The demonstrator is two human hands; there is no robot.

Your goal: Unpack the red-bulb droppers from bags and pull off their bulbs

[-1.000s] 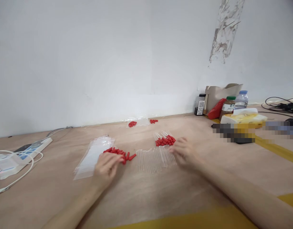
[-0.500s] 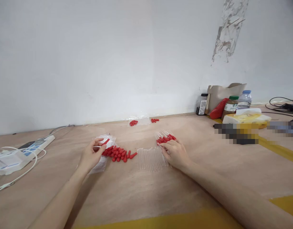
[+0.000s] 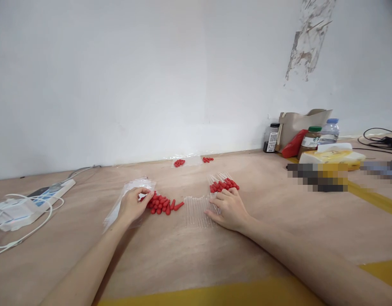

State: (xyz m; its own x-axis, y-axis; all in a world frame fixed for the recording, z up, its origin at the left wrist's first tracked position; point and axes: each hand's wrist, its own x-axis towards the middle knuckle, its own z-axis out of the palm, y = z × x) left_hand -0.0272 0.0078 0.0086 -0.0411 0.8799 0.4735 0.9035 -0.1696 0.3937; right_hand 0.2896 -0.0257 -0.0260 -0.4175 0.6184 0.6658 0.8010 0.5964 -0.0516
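Observation:
My left hand (image 3: 134,205) is at the left end of a loose pile of red rubber bulbs (image 3: 159,205), thumb and forefinger closed on a bulb there; the fingertips partly cover it. Under and behind that hand lies a clear plastic bag (image 3: 115,211). My right hand (image 3: 229,209) rests with fingers apart over the right end of a row of thin clear tubes (image 3: 196,211), holding nothing that I can see. Just beyond its fingers, several clear tubes with red bulbs on their near ends (image 3: 224,185) lie side by side.
A small clear bag (image 3: 192,160) with red bulbs beside it lies by the wall. White power strip (image 3: 33,208) and cables are at left. At right stand a black-capped bottle (image 3: 271,138), a green-lidded jar (image 3: 310,141), a water bottle (image 3: 330,131) and a tissue pack (image 3: 331,156).
My left hand, which held a red bulb raised, has moved right and down to the pile. My right hand's fingers have loosened from a pinch and spread over the clear tubes.

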